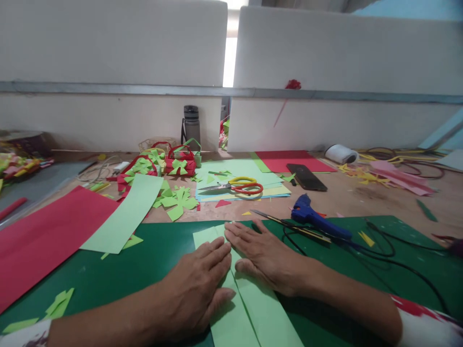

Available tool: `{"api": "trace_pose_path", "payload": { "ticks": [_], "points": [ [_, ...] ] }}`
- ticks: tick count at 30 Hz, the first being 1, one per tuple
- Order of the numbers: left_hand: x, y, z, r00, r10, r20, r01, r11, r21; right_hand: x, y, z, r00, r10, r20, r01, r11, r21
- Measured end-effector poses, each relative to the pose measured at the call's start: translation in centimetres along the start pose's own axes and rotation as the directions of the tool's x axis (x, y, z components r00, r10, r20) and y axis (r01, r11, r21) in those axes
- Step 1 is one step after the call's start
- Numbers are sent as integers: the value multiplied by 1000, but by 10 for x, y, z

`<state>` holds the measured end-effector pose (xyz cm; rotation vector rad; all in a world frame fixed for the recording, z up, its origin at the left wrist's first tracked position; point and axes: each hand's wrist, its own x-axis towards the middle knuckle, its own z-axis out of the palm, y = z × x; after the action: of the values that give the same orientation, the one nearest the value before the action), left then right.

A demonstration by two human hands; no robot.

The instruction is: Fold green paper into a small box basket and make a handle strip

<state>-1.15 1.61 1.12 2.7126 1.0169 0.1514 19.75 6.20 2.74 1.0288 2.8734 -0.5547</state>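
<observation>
A sheet of light green paper lies on the green cutting mat, its two sides folded in so the edges meet along a lengthwise line. My left hand rests flat on the left flap, fingers stretched out. On the right flap, near the far end, my right hand presses down with its fingers extended and thumb apart. Both hands hold nothing between their fingers. Part of the paper is hidden under them.
Right of the paper lie a craft knife and a blue glue gun with its black cable. Scissors rest on stacked paper, beside a phone. A red sheet, a pale green strip and small red paper baskets are at left.
</observation>
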Motion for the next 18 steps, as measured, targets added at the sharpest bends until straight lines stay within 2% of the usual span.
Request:
{"api": "trace_pose_path", "payload": {
  "ticks": [3,8,15,18],
  "points": [
    [0,-3,4,1000,-17,-12,17,1000,16,8,5,-2,1000,-18,-24,18,1000,-7],
    [2,-15,6,992,-121,-30,123,989,82,12,2,0,1000,2,1,-2,1000,-22],
    [3,-25,4,989,-148,9,145,980,139,16,-2,6,999,27,-37,-29,998,-58],
    [4,-22,6,986,-163,-21,164,970,178,19,-3,10,997,42,-67,-47,996,-73]
  ]
}}
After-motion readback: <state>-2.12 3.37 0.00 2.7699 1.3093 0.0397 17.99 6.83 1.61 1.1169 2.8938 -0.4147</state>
